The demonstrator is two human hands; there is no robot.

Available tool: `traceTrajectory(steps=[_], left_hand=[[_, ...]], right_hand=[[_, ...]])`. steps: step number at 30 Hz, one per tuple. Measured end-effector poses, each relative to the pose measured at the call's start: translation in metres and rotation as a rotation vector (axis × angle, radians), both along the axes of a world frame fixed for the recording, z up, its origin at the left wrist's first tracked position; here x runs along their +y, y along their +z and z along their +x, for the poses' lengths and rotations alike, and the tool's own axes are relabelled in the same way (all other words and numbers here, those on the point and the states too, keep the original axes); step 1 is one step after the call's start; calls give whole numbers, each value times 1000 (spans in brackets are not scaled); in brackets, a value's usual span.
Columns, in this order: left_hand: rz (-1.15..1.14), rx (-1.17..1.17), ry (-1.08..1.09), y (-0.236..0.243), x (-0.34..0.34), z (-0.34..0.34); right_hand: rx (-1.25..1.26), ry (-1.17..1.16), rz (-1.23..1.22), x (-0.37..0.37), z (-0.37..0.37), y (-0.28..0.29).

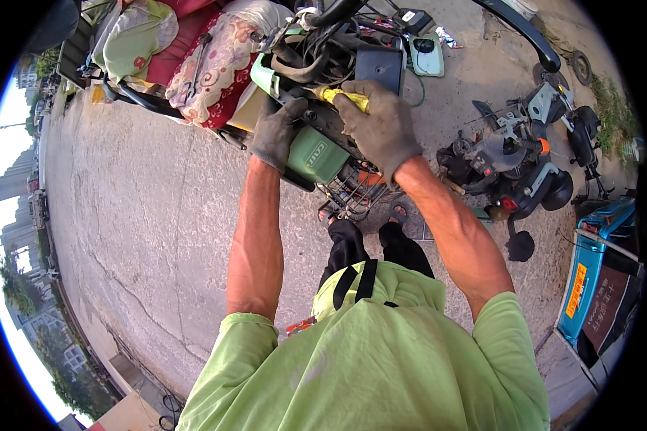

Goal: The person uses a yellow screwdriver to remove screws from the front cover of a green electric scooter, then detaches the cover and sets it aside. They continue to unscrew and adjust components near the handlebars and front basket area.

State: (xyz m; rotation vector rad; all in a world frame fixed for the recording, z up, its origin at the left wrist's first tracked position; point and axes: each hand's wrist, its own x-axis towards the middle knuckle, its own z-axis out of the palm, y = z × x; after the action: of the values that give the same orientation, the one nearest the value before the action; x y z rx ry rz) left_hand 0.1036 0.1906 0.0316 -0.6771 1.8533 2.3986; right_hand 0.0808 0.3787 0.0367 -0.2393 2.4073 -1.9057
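Observation:
My gloved right hand [377, 133] grips a yellow-handled tool, likely a screwdriver [329, 95], angled toward the opened front of a green electric vehicle [320, 158]. My gloved left hand [274, 135] is closed on the left side of that front, just below a pale green panel piece [264, 74]. Tangled cables [302, 54] and a dark box [377, 68] sit above my hands. A wire basket [349, 197] hangs below the green body, near my sandalled feet. The tool's tip is too small to make out.
A seat with floral and red covers [216, 72] is at upper left. Scooters [517, 165] stand on the right, with a blue vehicle [581, 280] at lower right. A loose pale green part [428, 65] lies beyond the cables. Cracked concrete pavement [136, 215] stretches left.

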Motion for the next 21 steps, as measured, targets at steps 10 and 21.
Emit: traceTrajectory(steps=[10,21], left_hand=[[-4,12,-2,-4,-3,1],[-54,-2,-19,-9,-7,0]], right_hand=[[-148,28,-44,1,4,10],[9,-1,-4,-1,1,-5]])
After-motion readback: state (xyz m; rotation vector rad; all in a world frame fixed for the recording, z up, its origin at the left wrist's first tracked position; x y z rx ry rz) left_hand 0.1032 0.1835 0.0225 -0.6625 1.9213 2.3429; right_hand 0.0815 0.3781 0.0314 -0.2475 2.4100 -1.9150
